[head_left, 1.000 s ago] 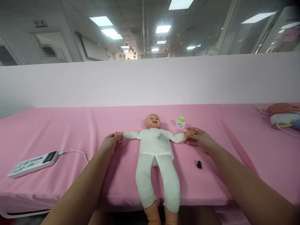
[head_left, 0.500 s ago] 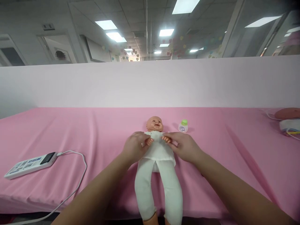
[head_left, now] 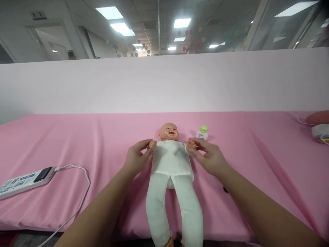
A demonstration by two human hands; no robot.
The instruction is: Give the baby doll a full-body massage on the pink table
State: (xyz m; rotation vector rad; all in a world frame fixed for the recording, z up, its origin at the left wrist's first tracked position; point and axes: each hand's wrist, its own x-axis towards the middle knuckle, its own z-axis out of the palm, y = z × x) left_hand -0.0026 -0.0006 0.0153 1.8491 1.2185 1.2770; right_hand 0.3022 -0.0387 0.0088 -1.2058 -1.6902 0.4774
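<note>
A smiling baby doll [head_left: 171,159] in a white top and trousers lies on its back on a pink-covered bench [head_left: 123,125], its head away from the person and its lower legs reaching the near edge. The person's left hand [head_left: 136,156], at the doll's left side, pinches one of its small hands, thumb and fingers closed narrowly around it near shoulder height. The right hand [head_left: 211,158], at the doll's right side, grips the other small hand in the same fashion, so both of the doll's arms are folded up beside its chest. A clear bottle with a green cap [head_left: 203,133] stands just right of the doll's head, beyond the right hand. Well left of the doll lies a white device with a dark screen [head_left: 27,180], its white cable [head_left: 85,195] looping toward the near edge. Right of the doll's legs, a small black object [head_left: 225,189] is partly hidden by the right forearm. Behind the doll's head rises a plain white wall [head_left: 164,84], topped by glass [head_left: 213,34].
</note>
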